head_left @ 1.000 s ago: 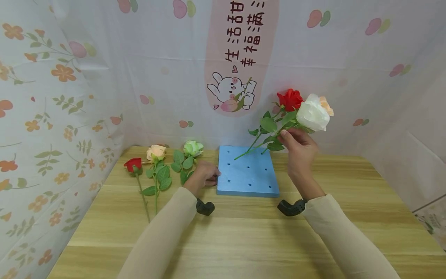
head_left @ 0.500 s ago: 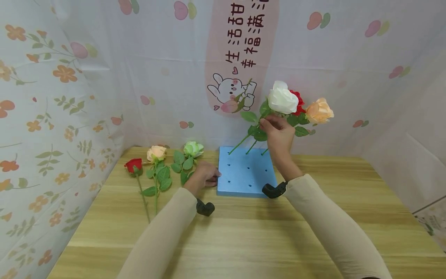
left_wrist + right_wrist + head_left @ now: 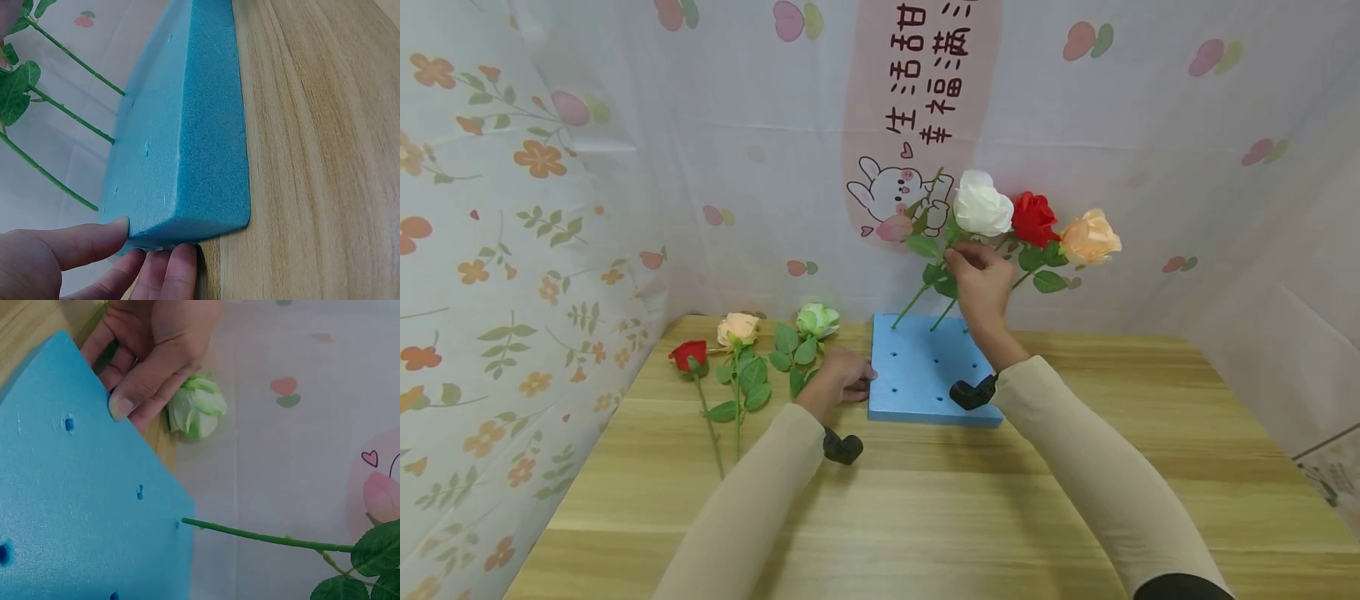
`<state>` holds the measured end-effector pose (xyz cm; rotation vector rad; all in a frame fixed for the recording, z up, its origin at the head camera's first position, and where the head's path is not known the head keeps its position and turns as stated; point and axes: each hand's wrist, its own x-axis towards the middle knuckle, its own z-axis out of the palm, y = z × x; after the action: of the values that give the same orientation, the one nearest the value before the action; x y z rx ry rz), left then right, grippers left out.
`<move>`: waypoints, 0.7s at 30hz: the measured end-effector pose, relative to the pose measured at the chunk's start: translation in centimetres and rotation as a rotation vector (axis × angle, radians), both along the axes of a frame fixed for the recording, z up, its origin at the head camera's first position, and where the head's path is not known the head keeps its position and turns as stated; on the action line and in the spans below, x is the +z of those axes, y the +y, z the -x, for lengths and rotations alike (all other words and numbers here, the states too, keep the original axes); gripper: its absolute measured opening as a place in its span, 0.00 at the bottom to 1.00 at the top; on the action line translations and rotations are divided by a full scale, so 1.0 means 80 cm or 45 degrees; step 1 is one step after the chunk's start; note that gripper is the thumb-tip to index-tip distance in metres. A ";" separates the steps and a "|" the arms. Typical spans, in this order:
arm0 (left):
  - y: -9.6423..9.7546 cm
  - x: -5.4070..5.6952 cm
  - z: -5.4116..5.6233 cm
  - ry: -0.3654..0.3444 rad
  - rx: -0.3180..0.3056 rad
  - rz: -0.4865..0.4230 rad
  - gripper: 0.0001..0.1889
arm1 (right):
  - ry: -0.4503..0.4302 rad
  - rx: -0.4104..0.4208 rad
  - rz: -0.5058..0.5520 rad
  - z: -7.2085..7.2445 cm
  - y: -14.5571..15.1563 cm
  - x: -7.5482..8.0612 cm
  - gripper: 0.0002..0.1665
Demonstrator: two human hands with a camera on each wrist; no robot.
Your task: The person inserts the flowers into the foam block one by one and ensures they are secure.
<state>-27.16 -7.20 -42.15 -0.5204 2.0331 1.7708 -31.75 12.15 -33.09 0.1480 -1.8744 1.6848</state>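
Note:
My right hand (image 3: 983, 287) pinches the stem of a white rose (image 3: 982, 205) just below its bloom. The lower end of that stem (image 3: 262, 537) meets the back-left corner hole of a blue foam board (image 3: 917, 382). Beside it, a red rose (image 3: 1034, 218) and a peach rose (image 3: 1090, 238) lean to the right, their stems standing in the back row of holes. My left hand (image 3: 844, 373) holds the board's left edge, thumb (image 3: 103, 240) on the top face and fingers (image 3: 178, 275) against the side.
On the wooden table (image 3: 880, 517) to the left lie a red rose (image 3: 688, 356), a peach rose (image 3: 737, 330) and a light green rose (image 3: 816, 320). Several open holes show in the board's middle and front. A patterned cloth (image 3: 760, 208) hangs close behind.
The right hand has carried the white rose leftward, and its stem end has come to the back-left hole. The left hand has stayed on the board's edge.

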 end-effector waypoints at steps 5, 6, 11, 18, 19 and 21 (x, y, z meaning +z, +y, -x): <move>0.000 -0.001 0.001 -0.002 -0.001 0.003 0.17 | -0.026 -0.031 -0.056 0.004 -0.004 -0.002 0.09; 0.000 0.000 0.001 -0.001 -0.001 0.006 0.16 | -0.042 -0.032 -0.056 0.005 -0.005 -0.002 0.09; 0.000 0.001 0.001 -0.011 -0.012 0.012 0.16 | -0.114 -0.056 -0.078 0.008 -0.008 -0.004 0.10; -0.001 0.002 0.001 -0.025 -0.022 0.009 0.15 | -0.162 -0.120 -0.123 0.010 -0.014 -0.007 0.10; -0.001 0.002 0.002 -0.027 -0.023 0.010 0.15 | -0.163 -0.127 -0.133 0.011 -0.014 -0.007 0.10; 0.000 0.002 0.003 -0.030 -0.025 0.011 0.15 | -0.161 -0.141 -0.150 0.012 -0.014 -0.007 0.10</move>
<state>-27.38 -7.22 -42.03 -0.5196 2.0236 1.7370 -32.70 11.06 -33.66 -0.0153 -2.0376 1.5414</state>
